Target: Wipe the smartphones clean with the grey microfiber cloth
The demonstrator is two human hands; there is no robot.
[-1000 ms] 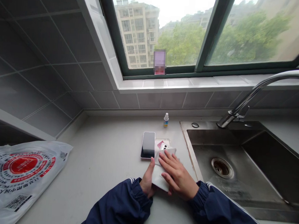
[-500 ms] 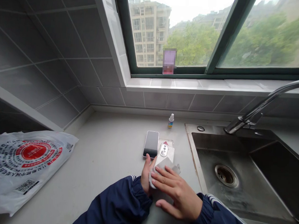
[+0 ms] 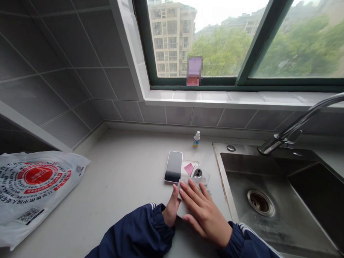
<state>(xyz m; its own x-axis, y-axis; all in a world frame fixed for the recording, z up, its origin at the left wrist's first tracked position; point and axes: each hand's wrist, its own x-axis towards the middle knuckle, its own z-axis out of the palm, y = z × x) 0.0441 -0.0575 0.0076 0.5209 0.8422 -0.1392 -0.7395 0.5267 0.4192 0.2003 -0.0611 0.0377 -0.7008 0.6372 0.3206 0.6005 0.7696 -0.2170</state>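
My left hand (image 3: 172,208) is closed around the left side of a white smartphone (image 3: 198,173), its thumb pointing up along the edge. The phone's back faces up and its round camera lenses show at the top. Across that back, my right hand (image 3: 201,211) holds a thin whitish wipe (image 3: 184,181) pressed down under its outstretched fingers. Most of the wipe and the phone's lower part are hidden by this hand. Just beyond lies a clear phone case (image 3: 195,162) with a pink piece (image 3: 188,168) on it. Beside it a second smartphone (image 3: 173,166) lies with its dark screen up.
A small white-capped bottle (image 3: 197,139) stands near the back wall. To the right are a steel sink (image 3: 238,176) and its curved faucet (image 3: 296,127). A printed white plastic bag (image 3: 57,185) lies at the left on the pale counter (image 3: 125,172).
The phone in my left hand has shifted and turned to the right, uncovering the pink piece. My right hand has moved with it, and the wipe now covers more near the cameras.
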